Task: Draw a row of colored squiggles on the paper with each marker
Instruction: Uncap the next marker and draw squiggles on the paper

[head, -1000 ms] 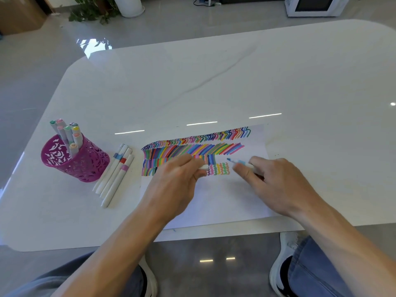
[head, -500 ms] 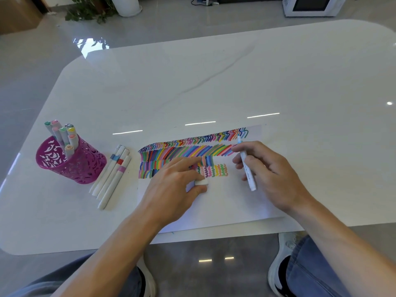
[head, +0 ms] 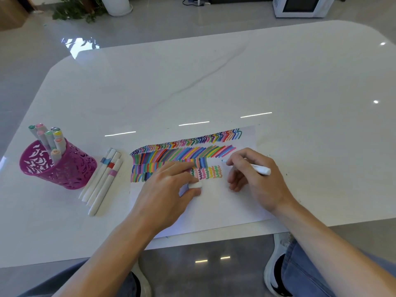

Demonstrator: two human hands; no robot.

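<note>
A white sheet of paper (head: 216,206) lies at the table's near edge, its upper part filled with rows of colored strokes and a short row of squiggles (head: 207,172). My right hand (head: 257,179) grips a white marker (head: 260,169) in a writing grip, its blue tip pointing left just right of the squiggle row. My left hand (head: 165,189) rests on the paper and pinches a white marker cap (head: 195,185) between thumb and finger.
A magenta cut-out pen cup (head: 64,170) with several markers stands at the left. Several white markers (head: 102,181) lie side by side between the cup and the paper. The white table (head: 214,86) stretches away beyond; my knees and shoes are below its edge.
My right hand has turned the marker from pointing away to a writing grip, tip now pointing left near the squiggle row's end. My left hand has stayed on the paper with the cap.
</note>
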